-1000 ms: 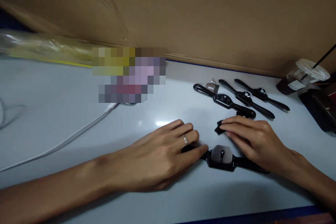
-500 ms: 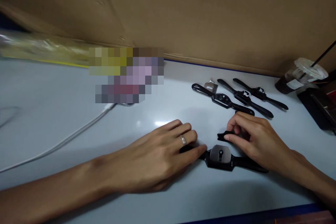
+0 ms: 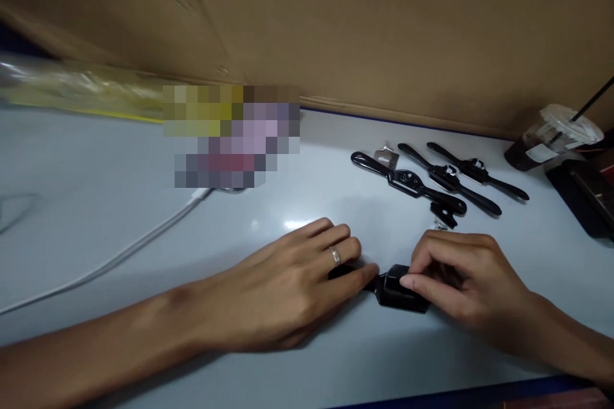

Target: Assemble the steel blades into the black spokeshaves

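Observation:
A black spokeshave (image 3: 403, 300) lies flat on the table in front of me. My left hand (image 3: 292, 287) is closed over its left handle, with the index finger along it. Between thumb and fingers, my right hand (image 3: 465, 281) pinches a small black cap (image 3: 395, 273) over the middle of the spokeshave. Cap and fingers hide the blade and right handle. Whether the cap rests on the blade or hovers just above, I cannot tell. Beyond my right hand lies a second black cap (image 3: 444, 215), with small silvery screws (image 3: 439, 224) beside it.
Three more spokeshaves lie farther back: one nearest (image 3: 407, 183), a middle one (image 3: 448, 180) and a far one (image 3: 476, 170). A loose blade (image 3: 386, 159) lies behind them. At right stand a drink cup (image 3: 540, 152) and a black object (image 3: 575, 195). A white cable (image 3: 110, 265) crosses the left.
My right hand has moved down and slightly left, bringing the black cap over the spokeshave's blade. The second cap and screws have come into view. My left hand stays put.

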{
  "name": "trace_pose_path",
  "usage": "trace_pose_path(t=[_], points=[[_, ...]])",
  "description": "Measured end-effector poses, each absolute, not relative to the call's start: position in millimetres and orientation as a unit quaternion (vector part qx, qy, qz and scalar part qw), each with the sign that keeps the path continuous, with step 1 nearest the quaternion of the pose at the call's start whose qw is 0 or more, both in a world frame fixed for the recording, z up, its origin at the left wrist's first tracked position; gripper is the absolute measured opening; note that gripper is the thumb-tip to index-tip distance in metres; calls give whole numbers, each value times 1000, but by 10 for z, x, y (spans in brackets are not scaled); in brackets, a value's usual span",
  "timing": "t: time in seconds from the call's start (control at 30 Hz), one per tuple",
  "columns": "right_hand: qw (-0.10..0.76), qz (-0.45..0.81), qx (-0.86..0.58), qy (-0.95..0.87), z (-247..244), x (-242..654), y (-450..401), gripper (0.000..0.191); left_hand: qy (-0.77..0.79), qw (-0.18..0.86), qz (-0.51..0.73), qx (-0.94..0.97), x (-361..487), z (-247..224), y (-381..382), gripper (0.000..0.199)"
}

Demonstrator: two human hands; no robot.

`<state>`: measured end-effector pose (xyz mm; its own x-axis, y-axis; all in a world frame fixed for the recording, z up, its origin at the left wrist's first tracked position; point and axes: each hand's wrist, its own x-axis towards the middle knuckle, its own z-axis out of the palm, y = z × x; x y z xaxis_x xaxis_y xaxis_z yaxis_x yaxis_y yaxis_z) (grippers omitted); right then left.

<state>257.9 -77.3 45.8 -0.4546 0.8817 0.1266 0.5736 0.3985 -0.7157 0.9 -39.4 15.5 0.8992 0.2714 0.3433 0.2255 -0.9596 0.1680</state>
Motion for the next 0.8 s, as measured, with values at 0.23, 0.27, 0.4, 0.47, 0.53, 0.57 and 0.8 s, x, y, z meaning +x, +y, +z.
trace_pose_path(t=[0.23, 0.27, 0.4, 0.47, 0.53, 0.57, 0.8], points=[[250, 187, -412, -856, 370, 2583, -829, 24, 130, 62, 180, 973, -8, 133, -400, 34], [254, 164, -411, -860, 418, 2610, -812, 23, 130, 62, 181, 973, -11, 131, -399, 34], [293, -3, -465, -836, 655, 2818, -659, 17, 126, 62, 179, 974, -5, 131, -389, 34], [259, -46, -476, -839, 718, 2954, -571, 15, 125, 62, 181, 974, 4, 137, -387, 33], [184, -37, -466, -865, 721, 3069, -508, 13, 125, 63, 188, 972, 10, 143, -389, 33], [148, -28, -461, -875, 704, 3109, -489, 13, 125, 64, 191, 972, 12, 145, -391, 33], [45, -12, -430, -902, 533, 3074, -468, 28, 125, 57, 195, 971, 14, 140, -390, 32]])
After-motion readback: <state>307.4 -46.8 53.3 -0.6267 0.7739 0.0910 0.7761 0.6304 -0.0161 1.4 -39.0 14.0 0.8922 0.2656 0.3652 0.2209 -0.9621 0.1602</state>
